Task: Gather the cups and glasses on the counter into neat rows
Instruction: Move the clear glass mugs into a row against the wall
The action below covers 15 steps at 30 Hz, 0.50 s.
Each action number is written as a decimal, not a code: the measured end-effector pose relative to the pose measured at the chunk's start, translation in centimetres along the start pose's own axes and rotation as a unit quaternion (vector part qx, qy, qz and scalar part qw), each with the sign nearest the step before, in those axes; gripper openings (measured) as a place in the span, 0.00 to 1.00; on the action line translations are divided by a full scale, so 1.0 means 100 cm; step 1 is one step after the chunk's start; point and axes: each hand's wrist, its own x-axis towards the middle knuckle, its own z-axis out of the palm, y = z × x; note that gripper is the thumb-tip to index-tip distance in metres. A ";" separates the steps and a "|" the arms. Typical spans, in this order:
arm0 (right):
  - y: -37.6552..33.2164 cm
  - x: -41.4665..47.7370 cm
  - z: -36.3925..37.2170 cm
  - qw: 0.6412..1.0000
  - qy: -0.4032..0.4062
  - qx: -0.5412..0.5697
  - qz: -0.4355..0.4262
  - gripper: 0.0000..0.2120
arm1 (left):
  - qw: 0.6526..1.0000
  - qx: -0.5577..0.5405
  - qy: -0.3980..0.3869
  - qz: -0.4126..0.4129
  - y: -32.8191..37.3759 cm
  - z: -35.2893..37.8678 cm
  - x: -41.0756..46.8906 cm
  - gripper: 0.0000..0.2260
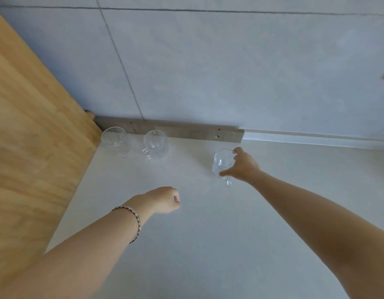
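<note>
Right grip [240,164] is grasping a clear glass mug [221,161] by its rim, thumb on the near side and fingers over the far side. I see the mug upright, its handle toward me, but I cannot tell whether its base touches the white tabletop [208,234]. Left grip [165,199] is clenched on nothing above the tabletop, with a beaded bracelet [136,221] on its wrist. Well apart to the left, a glass cup [114,140] and a second glass mug [155,144] stand side by side just before the wooden strip [186,132] along the tiled wall [230,72].
</note>
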 end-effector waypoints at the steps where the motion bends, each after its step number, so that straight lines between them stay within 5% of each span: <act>1: -0.015 0.005 0.009 1.000 -0.002 -0.002 -0.002 0.43 | 1.000 -0.006 -0.002 -0.003 -0.015 -0.004 0.000 0.10; 5: -0.067 0.027 0.034 1.000 0.003 -0.007 -0.003 0.44 | 1.000 -0.021 -0.008 -0.018 -0.069 -0.015 0.003 0.05; 15: -0.108 0.062 0.046 1.000 0.024 -0.008 0.014 0.41 | 0.998 -0.049 0.003 -0.026 -0.120 -0.026 0.029 0.12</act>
